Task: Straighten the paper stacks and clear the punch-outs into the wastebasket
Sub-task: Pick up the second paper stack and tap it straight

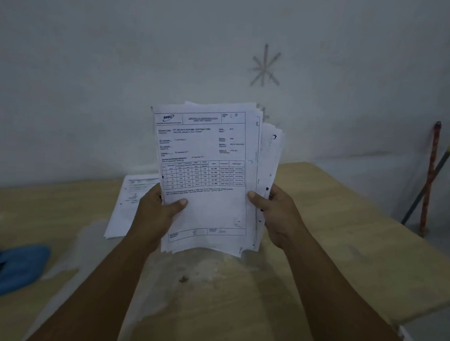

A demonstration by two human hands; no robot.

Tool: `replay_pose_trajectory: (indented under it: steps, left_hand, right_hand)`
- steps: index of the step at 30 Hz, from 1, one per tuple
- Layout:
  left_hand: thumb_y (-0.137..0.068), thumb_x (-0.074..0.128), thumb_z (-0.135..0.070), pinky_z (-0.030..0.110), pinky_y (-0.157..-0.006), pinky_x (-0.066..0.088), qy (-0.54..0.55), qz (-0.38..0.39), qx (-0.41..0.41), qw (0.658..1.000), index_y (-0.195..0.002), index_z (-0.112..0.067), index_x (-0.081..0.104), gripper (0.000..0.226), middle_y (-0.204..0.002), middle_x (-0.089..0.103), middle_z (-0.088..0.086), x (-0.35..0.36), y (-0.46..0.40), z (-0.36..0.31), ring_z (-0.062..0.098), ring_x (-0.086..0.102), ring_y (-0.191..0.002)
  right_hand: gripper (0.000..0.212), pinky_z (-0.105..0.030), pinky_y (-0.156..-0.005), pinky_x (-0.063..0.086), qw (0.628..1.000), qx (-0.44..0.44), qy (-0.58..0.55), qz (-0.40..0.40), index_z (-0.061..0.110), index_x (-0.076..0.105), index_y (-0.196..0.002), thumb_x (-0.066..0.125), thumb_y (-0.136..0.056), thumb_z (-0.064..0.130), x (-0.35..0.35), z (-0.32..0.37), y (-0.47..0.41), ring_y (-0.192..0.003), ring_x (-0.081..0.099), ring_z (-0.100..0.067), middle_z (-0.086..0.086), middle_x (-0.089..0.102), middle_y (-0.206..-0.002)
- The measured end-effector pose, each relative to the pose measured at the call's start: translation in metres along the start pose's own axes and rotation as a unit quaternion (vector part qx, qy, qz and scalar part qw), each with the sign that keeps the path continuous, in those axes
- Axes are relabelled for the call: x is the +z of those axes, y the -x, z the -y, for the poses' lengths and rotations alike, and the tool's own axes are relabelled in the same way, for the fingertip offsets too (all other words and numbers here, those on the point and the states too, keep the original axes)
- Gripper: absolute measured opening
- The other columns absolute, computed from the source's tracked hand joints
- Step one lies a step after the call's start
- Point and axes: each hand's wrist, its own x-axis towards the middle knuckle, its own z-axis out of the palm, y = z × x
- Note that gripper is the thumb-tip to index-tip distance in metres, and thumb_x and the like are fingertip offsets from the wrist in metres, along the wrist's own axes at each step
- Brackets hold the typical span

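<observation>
— Pale wall (120, 60) behind, wooden table (333, 215) below. What are the hands doing?

— Left hand (155, 209) and right hand (275, 214) each grip a side edge of a paper stack (208, 174), thumbs on the front sheet, held upright above the table's middle; the sheets are fanned unevenly.

— Anything else?

— A second paper stack (128, 204) lies flat toward the far edge; blue cloth (10, 268) sits at the left edge; two sticks (430, 178) lean on the wall at right.
</observation>
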Motion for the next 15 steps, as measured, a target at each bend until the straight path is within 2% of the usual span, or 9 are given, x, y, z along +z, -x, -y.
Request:
replay_pose_trajectory:
  steps: [7,11,15]
  left_hand:
    - [-0.082,0.071,0.002,0.039,-0.09,0.055,0.002,-0.062,0.04,0.997,-0.112,-0.023,0.066,0.04,-0.111,0.071,-0.007,-0.066,0.014,-0.018,0.015,0.068,-0.102]
    - [-0.082,0.072,0.001,0.022,-0.079,0.057,0.005,-0.087,0.083,0.993,-0.123,-0.015,0.062,0.045,-0.112,0.07,-0.008,-0.092,0.017,-0.029,0.007,0.068,-0.098]
    - [-0.089,0.064,-0.001,0.014,-0.069,0.055,0.015,-0.121,0.104,0.987,-0.121,-0.016,0.059,0.035,-0.111,0.068,-0.006,-0.102,0.016,-0.039,0.004,0.067,-0.094]
  right_hand:
    - [0.022,-0.041,-0.089,0.056,0.997,0.0,-0.009,0.072,0.017,0.072,-0.107,0.066,-0.09,0.004,0.067,-0.001,0.002,-0.102,0.072,-0.024,-0.003,0.076,-0.107]
    - [0.023,-0.039,-0.086,0.058,0.995,0.004,-0.014,0.099,0.012,0.071,-0.111,0.064,-0.09,0.002,0.091,-0.006,0.009,-0.099,0.072,-0.025,-0.009,0.074,-0.111]
    - [0.028,-0.043,-0.091,0.056,0.995,-0.02,0.0,0.097,0.009,0.068,-0.117,0.067,-0.09,0.006,0.107,-0.007,0.013,-0.103,0.071,-0.025,-0.007,0.074,-0.112]
